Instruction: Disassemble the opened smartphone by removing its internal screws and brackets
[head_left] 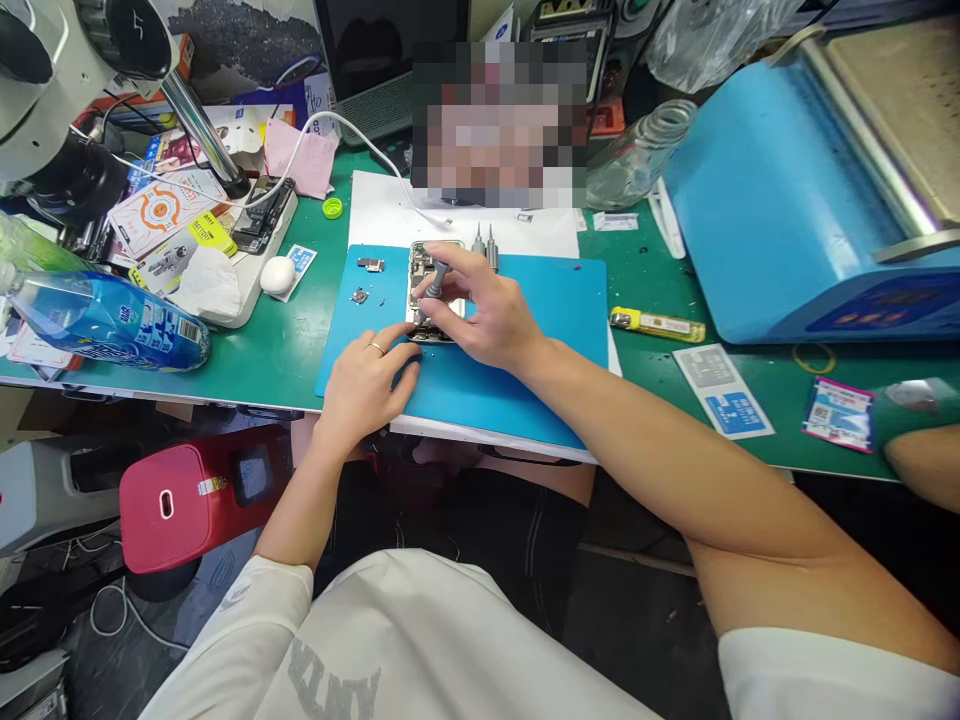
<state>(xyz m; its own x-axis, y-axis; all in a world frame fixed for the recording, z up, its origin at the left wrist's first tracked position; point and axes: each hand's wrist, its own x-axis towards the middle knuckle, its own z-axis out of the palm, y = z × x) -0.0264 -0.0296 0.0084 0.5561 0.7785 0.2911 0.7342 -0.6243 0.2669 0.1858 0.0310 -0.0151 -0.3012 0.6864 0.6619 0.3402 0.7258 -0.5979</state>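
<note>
An opened phone [417, 268] with bare inner parts lies on the blue mat [525, 400]. My right hand [491, 310] is closed around a small grey screwdriver [436, 281], held roughly upright over the phone, its tip hard to make out. Beside the phone's lower left corner rests my left hand [371, 378], a ring on one finger, fingers spread and a fingertip at the phone's edge. Left of the phone lie a small metal part [370, 265] and another small part [360, 296]. Two more screwdrivers [491, 248] stand just behind my right hand.
A blue bottle [112, 320] lies on the left below a microscope [56, 110]. A white cable [352, 125] arches behind the mat. To the right are a yellow cutter knife [657, 324], a glass jar [637, 155] and a big blue machine [739, 230]. Another person's arm [926, 465] shows at far right.
</note>
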